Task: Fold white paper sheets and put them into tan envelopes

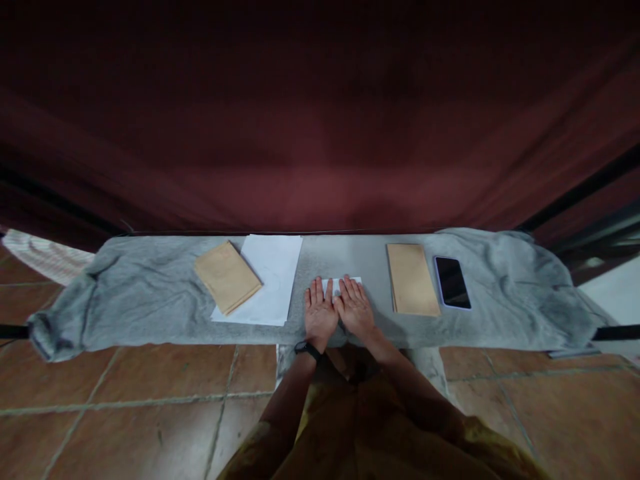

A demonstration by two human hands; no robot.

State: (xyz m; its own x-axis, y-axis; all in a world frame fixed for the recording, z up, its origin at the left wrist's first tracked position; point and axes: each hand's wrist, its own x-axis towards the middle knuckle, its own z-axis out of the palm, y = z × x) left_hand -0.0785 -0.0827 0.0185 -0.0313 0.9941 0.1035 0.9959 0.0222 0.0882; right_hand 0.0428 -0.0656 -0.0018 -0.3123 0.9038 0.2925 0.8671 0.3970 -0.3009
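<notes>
Both palms face down on a small white piece of paper (341,285), which looks folded and lies on the grey cloth of the bench. My left hand (321,311) rests flat on its left part with the fingers stretched out. My right hand (356,309) lies flat on the right part, fingers extended, its thumb close to the left hand. Most of the paper is hidden under the hands; its far edge shows beyond the fingertips.
On the left, brown envelopes (226,275) overlap a stack of white sheets (275,280). To the right are more brown envelopes (413,280) and a phone (453,283). Grey cloth (160,293) covers the narrow surface, wrinkled at both ends. A dark red curtain (320,167) hangs behind.
</notes>
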